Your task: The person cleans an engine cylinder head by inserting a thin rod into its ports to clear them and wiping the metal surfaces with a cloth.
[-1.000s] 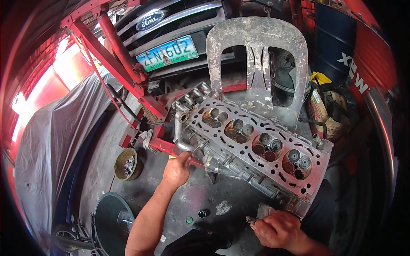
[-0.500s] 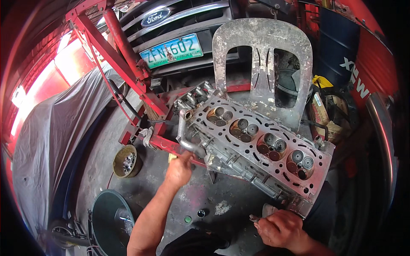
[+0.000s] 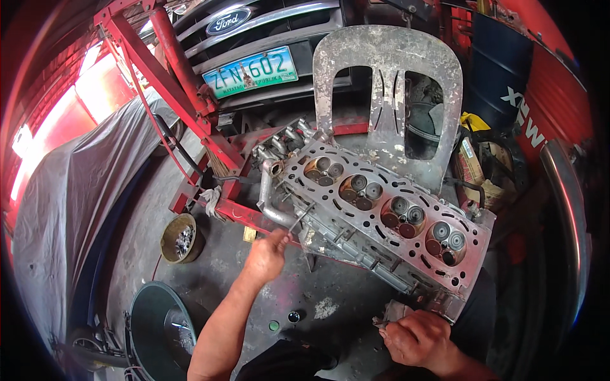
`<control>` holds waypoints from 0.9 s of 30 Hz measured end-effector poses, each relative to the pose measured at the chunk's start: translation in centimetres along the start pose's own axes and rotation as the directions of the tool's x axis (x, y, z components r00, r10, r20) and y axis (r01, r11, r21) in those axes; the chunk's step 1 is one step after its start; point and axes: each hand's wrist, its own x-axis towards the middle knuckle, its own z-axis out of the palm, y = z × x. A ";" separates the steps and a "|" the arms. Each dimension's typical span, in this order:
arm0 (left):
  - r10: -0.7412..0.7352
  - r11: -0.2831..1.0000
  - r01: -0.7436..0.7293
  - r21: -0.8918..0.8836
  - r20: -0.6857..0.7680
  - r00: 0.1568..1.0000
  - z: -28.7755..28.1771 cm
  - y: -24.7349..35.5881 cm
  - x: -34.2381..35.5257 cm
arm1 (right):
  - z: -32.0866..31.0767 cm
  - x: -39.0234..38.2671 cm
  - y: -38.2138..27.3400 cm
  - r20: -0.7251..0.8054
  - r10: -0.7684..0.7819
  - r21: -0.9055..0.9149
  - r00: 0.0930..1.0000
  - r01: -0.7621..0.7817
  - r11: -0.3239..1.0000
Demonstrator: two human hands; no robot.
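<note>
A metal engine cylinder head (image 3: 375, 193) lies slantwise on the seat of a worn grey plastic chair (image 3: 387, 47), its flat face with valves and combustion chambers turned up. My left hand (image 3: 265, 255) is closed at its near left side, fingers pinched on a thin rod-like piece (image 3: 296, 223) whose kind I cannot make out. Just above that hand runs a bent metal pipe (image 3: 270, 206) fixed to the cylinder head. By the near right corner, my right hand (image 3: 416, 338) is closed around a crumpled grey rag (image 3: 395, 312).
A red steel lift frame (image 3: 184, 82) stands before a car's front (image 3: 305, 32). On the floor at left are a small bucket of metal parts (image 3: 181, 238) and a dark green tub (image 3: 152, 317). A blue drum (image 3: 502, 70) and a metal tube (image 3: 562, 197) flank the right.
My left hand has shifted slightly down, away from the pipe, and the thin piece now shows past its fingers. More of the rag shows at my right hand. The view has shifted slightly.
</note>
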 end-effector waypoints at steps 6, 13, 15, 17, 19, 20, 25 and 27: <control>-0.032 0.995 0.032 -0.093 0.009 0.999 0.2 0.1 0.0 | -0.4 0.0 -0.1 0.010 0.001 0.009 1.000 -0.001 1.000; -0.014 1.000 0.014 0.001 -0.003 1.000 0.3 0.2 -0.4 | -0.6 0.1 0.1 0.001 0.005 0.030 1.000 -0.005 1.000; -0.106 0.961 0.113 0.254 -0.039 0.994 -0.4 -0.4 0.6 | -0.2 0.1 0.1 0.003 -0.019 0.022 1.000 0.019 1.000; 0.077 0.996 -0.073 0.058 -0.067 0.995 1.1 0.4 -0.4 | 0.2 0.1 0.3 0.004 -0.060 0.015 0.998 0.060 0.998; -0.002 0.982 0.011 0.187 -0.052 0.999 0.2 -0.6 0.1 | 0.1 -0.2 0.3 0.001 -0.017 -0.001 1.000 0.017 1.000; -0.027 0.981 0.041 0.189 -0.080 0.996 -0.7 -0.1 -0.1 | 0.0 -0.2 0.1 0.016 -0.010 0.034 1.000 0.009 0.999; 0.023 0.875 0.007 0.484 -0.057 0.998 0.3 2.2 0.2 | -0.7 0.3 -0.9 0.121 -0.028 -0.033 0.992 0.032 0.999; 0.054 0.869 0.016 0.495 -0.128 0.990 1.1 2.8 0.4 | -1.2 0.6 -1.3 0.123 -0.025 -0.087 0.992 0.036 0.996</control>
